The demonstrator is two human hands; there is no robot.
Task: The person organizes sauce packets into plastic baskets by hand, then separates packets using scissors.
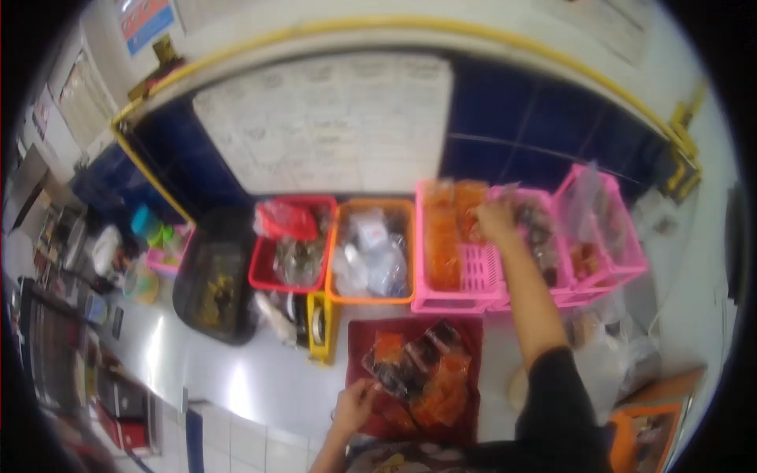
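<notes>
My right hand (495, 220) reaches into the pink basket (479, 272) at the back, its fingers closed at an orange-filled clear packet (471, 197). More orange packets (443, 244) are stacked along that basket's left side. Close to my body, my left hand (357, 404) is at the left edge of a dark red tray (465, 327). Its fingers are pinched together by a packet with dark contents (394, 374); blur hides what they grip. Orange packets (441, 398) and other dark packets (434, 347) lie on the tray.
Left of the pink basket stand an orange basket (335, 272) with clear bags, a red basket (254, 272) and a black tub (188, 296). A yellow tape dispenser (319, 331) sits before them. More pink baskets (611, 272) hold packets at right. A metal counter (236, 378) lies beneath.
</notes>
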